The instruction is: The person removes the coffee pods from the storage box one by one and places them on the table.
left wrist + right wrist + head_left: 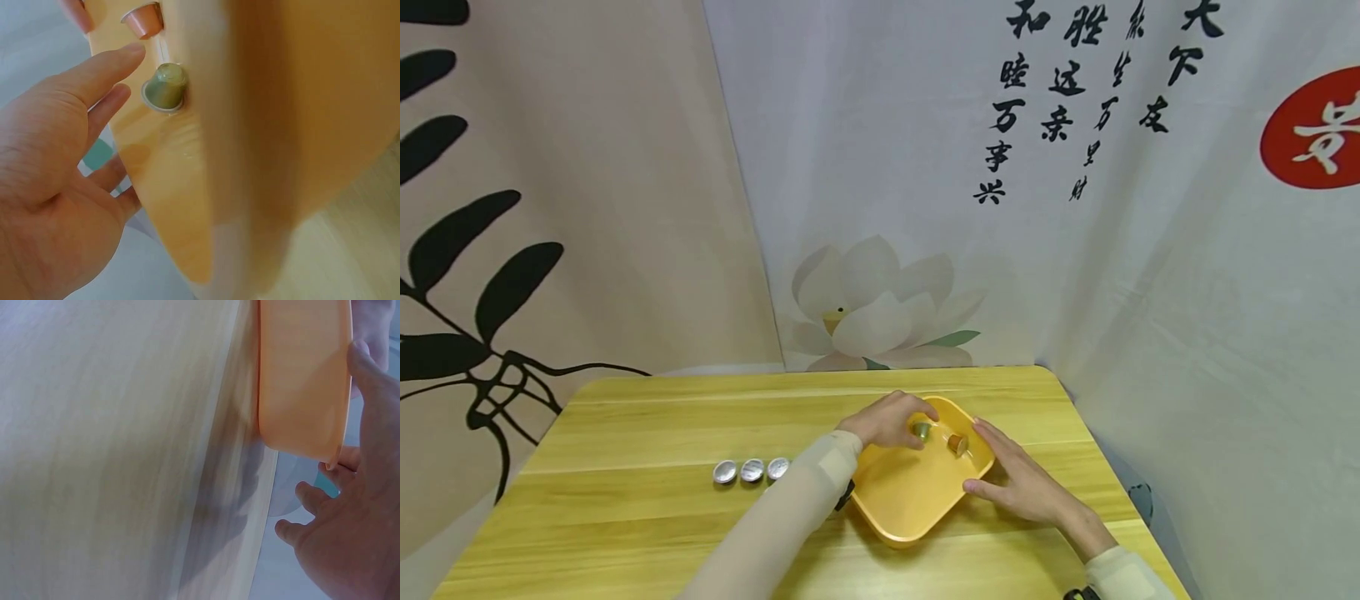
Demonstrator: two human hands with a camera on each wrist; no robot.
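A yellow-orange plastic basin [901,498] sits on the table. Inside it, toward the far end, are a green coffee capsule [167,87] and a copper-orange coffee capsule [144,20]. My left hand [895,419] reaches over the basin's left side, its thumb and fingers spread near the green capsule; a gap separates them from it in the left wrist view. At the basin's right side is my right hand [1026,482], with thumb and fingertips touching the rim and the other fingers extended. Neither hand grips a capsule.
Left of the basin, several round silver-topped capsules [752,471] stand in a row on the wooden table [647,433], partly hidden by the left forearm. A printed curtain [880,167] hangs behind the table's far edge.
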